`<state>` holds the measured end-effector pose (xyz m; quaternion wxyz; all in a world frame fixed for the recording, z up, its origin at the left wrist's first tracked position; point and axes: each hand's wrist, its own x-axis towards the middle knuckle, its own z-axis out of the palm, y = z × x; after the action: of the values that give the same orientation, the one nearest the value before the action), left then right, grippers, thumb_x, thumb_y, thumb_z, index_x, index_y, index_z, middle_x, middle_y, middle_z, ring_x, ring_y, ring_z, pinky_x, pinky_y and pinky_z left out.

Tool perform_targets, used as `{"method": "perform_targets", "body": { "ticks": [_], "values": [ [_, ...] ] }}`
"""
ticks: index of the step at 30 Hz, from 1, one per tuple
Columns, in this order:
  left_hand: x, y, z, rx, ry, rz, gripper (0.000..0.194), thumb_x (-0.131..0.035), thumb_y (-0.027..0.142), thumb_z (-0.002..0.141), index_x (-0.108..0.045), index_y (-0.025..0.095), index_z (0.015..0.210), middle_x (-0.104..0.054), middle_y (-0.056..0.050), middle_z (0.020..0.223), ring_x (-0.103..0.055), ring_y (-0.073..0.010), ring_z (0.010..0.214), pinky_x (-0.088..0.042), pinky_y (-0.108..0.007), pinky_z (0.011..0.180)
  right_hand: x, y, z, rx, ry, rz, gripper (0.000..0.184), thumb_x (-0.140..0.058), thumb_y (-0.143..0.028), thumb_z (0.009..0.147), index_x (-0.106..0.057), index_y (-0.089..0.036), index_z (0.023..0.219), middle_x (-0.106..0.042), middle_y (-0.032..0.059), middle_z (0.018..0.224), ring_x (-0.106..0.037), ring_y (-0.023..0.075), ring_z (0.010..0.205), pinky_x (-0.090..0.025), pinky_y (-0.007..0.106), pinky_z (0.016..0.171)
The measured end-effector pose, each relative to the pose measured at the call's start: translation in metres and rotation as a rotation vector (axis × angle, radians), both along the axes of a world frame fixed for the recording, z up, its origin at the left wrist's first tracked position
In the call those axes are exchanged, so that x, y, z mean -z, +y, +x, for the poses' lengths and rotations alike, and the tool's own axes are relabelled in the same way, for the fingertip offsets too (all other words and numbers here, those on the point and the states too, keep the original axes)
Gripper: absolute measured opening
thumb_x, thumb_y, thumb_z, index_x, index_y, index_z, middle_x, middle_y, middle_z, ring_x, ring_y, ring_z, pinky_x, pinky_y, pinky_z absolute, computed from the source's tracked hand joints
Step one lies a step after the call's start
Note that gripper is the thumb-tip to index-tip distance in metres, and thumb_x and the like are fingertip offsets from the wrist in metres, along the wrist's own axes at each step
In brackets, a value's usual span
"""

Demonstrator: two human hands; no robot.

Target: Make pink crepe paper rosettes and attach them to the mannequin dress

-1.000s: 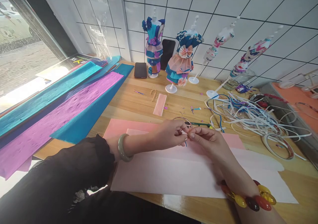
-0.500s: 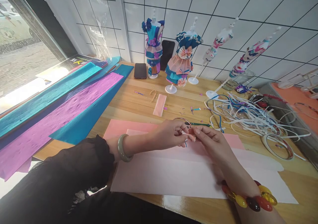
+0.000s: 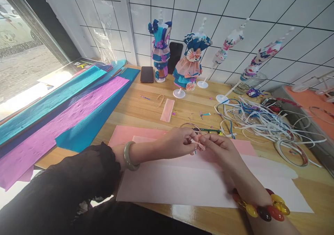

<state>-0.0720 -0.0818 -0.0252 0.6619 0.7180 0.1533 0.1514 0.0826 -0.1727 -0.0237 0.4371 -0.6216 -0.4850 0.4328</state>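
Between my two hands is a small pale pink paper bow [image 3: 200, 145], pinched at its middle and fanned at one end. My left hand [image 3: 180, 141] is closed on the bow's left side, its fingers hiding part of it. From the right, the thumb and fingertips of my right hand [image 3: 221, 147] pinch the bow's edge. A thin hoop [image 3: 191, 124] shows just behind the fingers, and green-handled scissors [image 3: 208, 130] lie partly hidden past them. Beneath the hands are layered sheets of pale pink paper [image 3: 177, 183].
Several dress-form stands, two with paper dresses [image 3: 188, 70], line the tiled wall. A tangle of paper strips [image 3: 261, 118] lies at right. Blue and purple crepe paper [image 3: 88, 108] stretches along the left. A folded pink strip [image 3: 167, 110] and a phone [image 3: 146, 74] lie on the table.
My fingers have shifted slightly on the bow, and its fanned end sits a little lower. Both hands otherwise stay in nearly the same place.
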Motion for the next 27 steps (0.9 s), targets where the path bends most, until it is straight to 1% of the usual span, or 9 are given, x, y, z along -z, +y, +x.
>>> {"method": "perform_targets", "body": {
  "ticks": [3, 6, 10, 12, 15, 17, 19, 23, 27],
  "values": [
    [-0.001, 0.0, 0.001, -0.015, 0.005, -0.071, 0.007, -0.053, 0.02, 0.076, -0.05, 0.014, 0.078, -0.064, -0.005, 0.076, -0.063, -0.0112, 0.065, -0.052, -0.024, 0.061, 0.004, 0.001, 0.003, 0.044, 0.065, -0.005, 0.034, -0.053, -0.046, 0.079, -0.061, -0.018, 0.062, -0.058, 0.0027, 0.068, -0.052, 0.0149, 0.068, -0.041, 0.026, 0.065],
    [-0.004, 0.001, 0.001, -0.069, 0.031, -0.146, 0.01, -0.055, 0.022, 0.076, -0.051, 0.014, 0.08, -0.064, -0.005, 0.074, -0.062, -0.0104, 0.061, -0.051, -0.024, 0.059, 0.008, 0.002, 0.005, 0.097, 0.21, -0.006, 0.034, -0.05, -0.051, 0.08, -0.063, -0.02, 0.074, -0.06, 0.0045, 0.072, -0.054, 0.0164, 0.067, -0.044, 0.029, 0.065],
    [-0.008, 0.002, 0.001, -0.15, -0.005, -0.181, 0.014, -0.057, 0.025, 0.076, -0.05, 0.014, 0.08, -0.063, -0.004, 0.071, -0.062, -0.0113, 0.064, -0.051, -0.025, 0.061, 0.011, 0.003, 0.004, 0.053, 0.327, 0.018, 0.041, -0.049, -0.058, 0.077, -0.062, -0.021, 0.09, -0.062, 0.0057, 0.079, -0.056, 0.0184, 0.069, -0.046, 0.034, 0.068],
    [-0.009, 0.002, 0.001, -0.168, -0.038, -0.17, 0.015, -0.058, 0.026, 0.075, -0.05, 0.014, 0.079, -0.063, -0.004, 0.068, -0.062, -0.0113, 0.065, -0.05, -0.025, 0.062, 0.01, 0.002, 0.002, 0.034, 0.318, 0.041, 0.039, -0.055, -0.056, 0.074, -0.062, -0.022, 0.093, -0.062, 0.0051, 0.082, -0.058, 0.0179, 0.072, -0.047, 0.032, 0.069],
    [-0.01, 0.001, 0.0, -0.186, -0.051, -0.169, 0.016, -0.059, 0.027, 0.075, -0.051, 0.014, 0.078, -0.064, -0.004, 0.073, -0.062, -0.0116, 0.069, -0.049, -0.024, 0.063, 0.005, 0.001, -0.004, 0.02, 0.252, 0.048, 0.033, -0.065, -0.046, 0.071, -0.06, -0.024, 0.095, -0.063, 0.0033, 0.083, -0.059, 0.0166, 0.075, -0.047, 0.029, 0.071],
    [-0.012, 0.001, 0.0, -0.198, -0.05, -0.181, 0.015, -0.059, 0.026, 0.074, -0.051, 0.014, 0.078, -0.064, -0.005, 0.076, -0.062, -0.012, 0.07, -0.049, -0.024, 0.064, 0.001, 0.001, -0.008, 0.023, 0.229, 0.048, 0.03, -0.067, -0.039, 0.071, -0.06, -0.025, 0.096, -0.064, 0.0026, 0.087, -0.06, 0.0161, 0.079, -0.048, 0.029, 0.074],
    [-0.014, 0.001, 0.0, -0.193, -0.058, -0.191, 0.014, -0.058, 0.026, 0.075, -0.051, 0.014, 0.078, -0.064, -0.004, 0.074, -0.063, -0.0122, 0.069, -0.049, -0.025, 0.064, -0.001, 0.001, -0.011, 0.022, 0.229, 0.053, 0.026, -0.067, -0.036, 0.072, -0.059, -0.025, 0.094, -0.064, 0.0029, 0.092, -0.06, 0.0154, 0.079, -0.048, 0.029, 0.075],
    [-0.017, 0.002, -0.001, -0.221, 0.002, -0.143, 0.022, -0.06, 0.035, 0.074, -0.052, 0.015, 0.077, -0.061, -0.001, 0.064, -0.059, -0.0104, 0.06, -0.046, -0.023, 0.059, -0.001, 0.003, -0.013, 0.011, 0.245, 0.048, 0.026, -0.068, -0.034, 0.07, -0.058, -0.023, 0.091, -0.064, 0.0021, 0.083, -0.058, 0.0127, 0.066, -0.048, 0.027, 0.064],
    [-0.016, 0.004, -0.002, -0.232, 0.059, -0.141, 0.03, -0.064, 0.042, 0.069, -0.054, 0.015, 0.078, -0.057, 0.001, 0.059, -0.054, -0.0086, 0.054, -0.044, -0.022, 0.055, 0.002, 0.003, -0.012, -0.023, 0.247, 0.019, 0.028, -0.068, -0.035, 0.07, -0.057, -0.022, 0.093, -0.065, 0.0038, 0.088, -0.057, 0.0121, 0.063, -0.048, 0.027, 0.06]
  ]
}}
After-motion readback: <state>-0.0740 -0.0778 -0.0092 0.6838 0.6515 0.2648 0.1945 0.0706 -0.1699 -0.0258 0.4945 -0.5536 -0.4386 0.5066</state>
